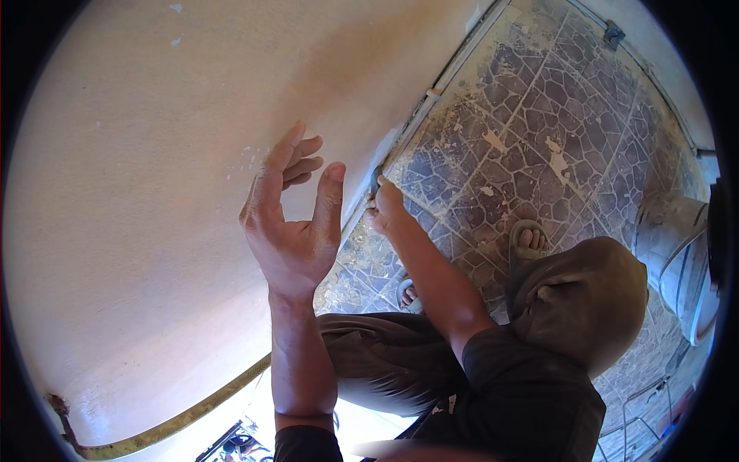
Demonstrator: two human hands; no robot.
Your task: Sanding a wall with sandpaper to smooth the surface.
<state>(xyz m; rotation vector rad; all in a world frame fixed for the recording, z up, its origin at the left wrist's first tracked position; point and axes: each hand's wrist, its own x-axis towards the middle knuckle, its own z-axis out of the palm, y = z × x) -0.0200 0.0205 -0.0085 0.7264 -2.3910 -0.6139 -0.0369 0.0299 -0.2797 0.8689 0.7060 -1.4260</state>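
My left hand (297, 219) is raised in front of the painted wall (144, 202), fingers curled and apart from the thumb, with nothing in it. Lower down, my right hand (385, 208) is closed around a small dark tool (376, 178), perhaps a scraper; its type cannot be told. The tool is at the foot of the wall, beside the narrow strip of trunking or pipe (424, 107) that runs along the wall's base. Most of the tool is hidden by the fingers.
Pale flakes (557, 161) and dust lie on the stone-patterned floor tiles (531, 115). A large cylindrical container (672, 242) stands at the right, near a metal wire frame (641, 404). A yellowish hose or strip (185, 421) runs along the wall's lower left edge. My sandalled feet are on the floor.
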